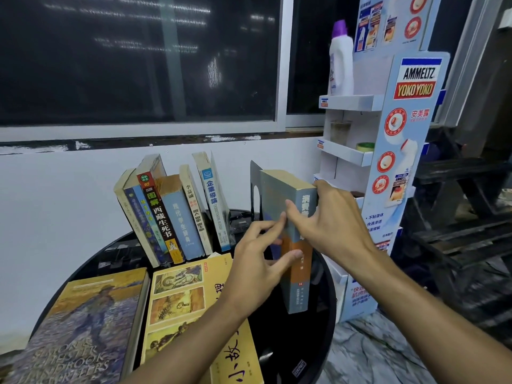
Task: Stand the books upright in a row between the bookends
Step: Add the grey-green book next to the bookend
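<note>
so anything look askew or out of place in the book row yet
Yes. The five standing books lean left rather than upright, with a gap to the grey metal bookend. Two large yellow books lie flat on the round black table.

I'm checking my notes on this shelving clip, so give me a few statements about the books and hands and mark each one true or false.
1. Both hands hold the grey book upright. True: the left hand and right hand grip it.
2. The grey book stands by a metal bookend. True.
3. The row of books stands perfectly straight. False: they lean to the left.
4. No books lie flat on the table. False: a yellow book and a painting-cover book lie flat in front.
5. A purple-capped bottle lies on the table. False: it stands on the display rack.
</note>
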